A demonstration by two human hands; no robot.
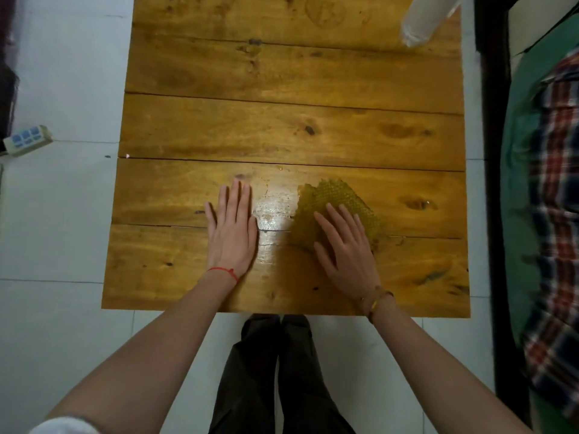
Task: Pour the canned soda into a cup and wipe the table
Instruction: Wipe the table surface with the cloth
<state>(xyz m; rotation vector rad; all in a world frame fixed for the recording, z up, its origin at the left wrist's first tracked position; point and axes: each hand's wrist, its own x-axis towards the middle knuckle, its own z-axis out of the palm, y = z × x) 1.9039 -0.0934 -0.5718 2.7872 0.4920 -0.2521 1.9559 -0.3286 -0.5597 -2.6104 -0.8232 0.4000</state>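
Head view
Table (282,130): wooden planks, seen from above; a wet, shiny patch (272,211) is seen between the two hands.
Left hand (232,227): laid flat on the table, palm down, fingers straight and together; nothing is held. A red string (223,270) is worn at the wrist.
Right hand (344,249): pressed flat, fingers spread and straight, on the near part of the cloth. A bracelet (374,300) is worn at the wrist.
Cloth (332,203): yellowish, with a mesh pattern, spread on the table just right of the wet patch, its far part showing beyond the fingertips.
Cup (426,17): clear plastic, at the far right corner of the table, well apart from the hands, partly cut off by the frame edge.
Can: not seen.
Floor (62,214): pale tiles; a power strip (26,140) lies at the left.
Right edge: plaid fabric (551,183) over green.
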